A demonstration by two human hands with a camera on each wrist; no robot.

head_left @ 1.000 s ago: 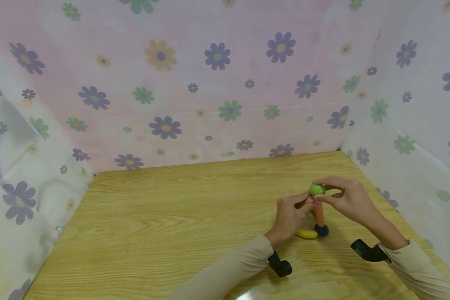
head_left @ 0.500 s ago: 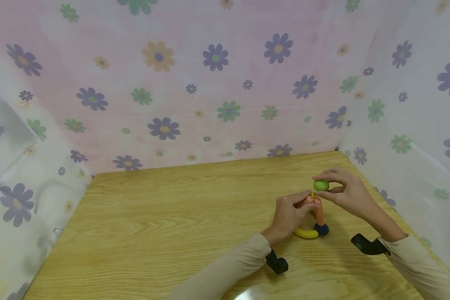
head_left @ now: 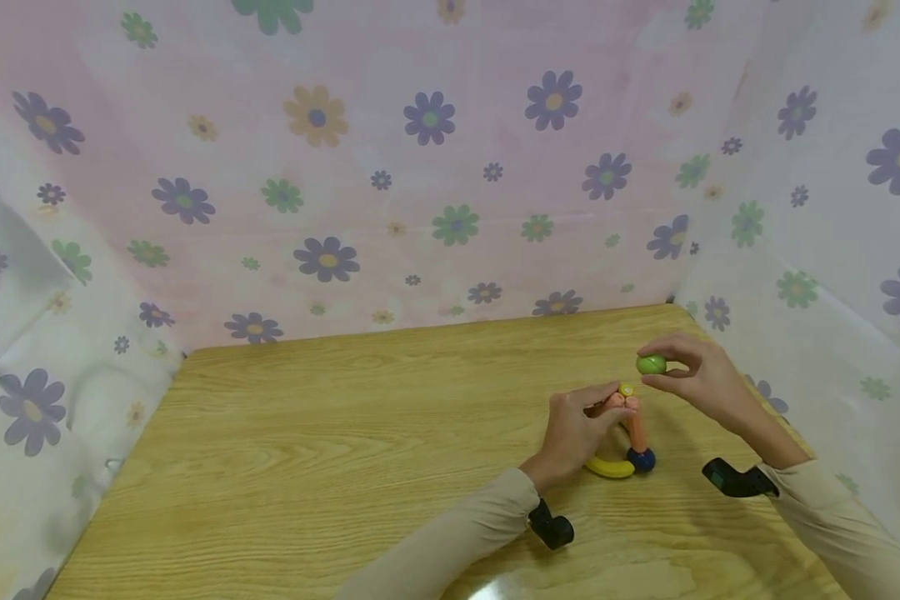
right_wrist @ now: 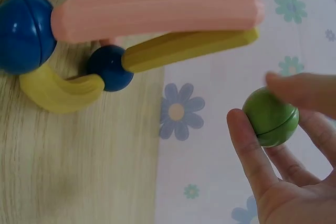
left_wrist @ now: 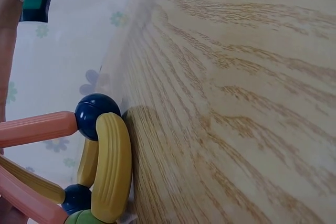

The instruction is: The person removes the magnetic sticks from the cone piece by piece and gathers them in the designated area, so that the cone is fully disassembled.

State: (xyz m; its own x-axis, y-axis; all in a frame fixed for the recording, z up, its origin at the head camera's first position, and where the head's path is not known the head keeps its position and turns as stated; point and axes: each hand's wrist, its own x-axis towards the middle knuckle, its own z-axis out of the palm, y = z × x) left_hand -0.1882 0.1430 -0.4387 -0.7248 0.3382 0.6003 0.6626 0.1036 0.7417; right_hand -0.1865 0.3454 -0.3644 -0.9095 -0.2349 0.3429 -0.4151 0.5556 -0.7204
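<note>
A magnetic rod-and-ball frame stands on the wooden table. Its base has curved yellow rods [left_wrist: 114, 166] and dark blue balls [head_left: 641, 460], plus a green ball partly visible in the left wrist view. Pink rods [right_wrist: 157, 14] and a straight yellow rod [right_wrist: 189, 51] lean up from the base, their upper ends close together. My left hand [head_left: 573, 429] pinches these upper ends between thumb and fingers. Up and to the right, my right hand [head_left: 705, 379] holds a loose green ball [head_left: 651, 364] by thumb and fingertips, apart from the rods.
The wooden table [head_left: 330, 450] extends far to the left of the frame. Flower-patterned cloth [head_left: 390, 208] hangs behind and along both sides. Black wrist cameras [head_left: 737, 478] stick out below both hands, near the table.
My right hand has drawn the green ball off the rod tops, up and to the right. The yellow rod's end now shows between the pink ones. My left hand stays nearly still.
</note>
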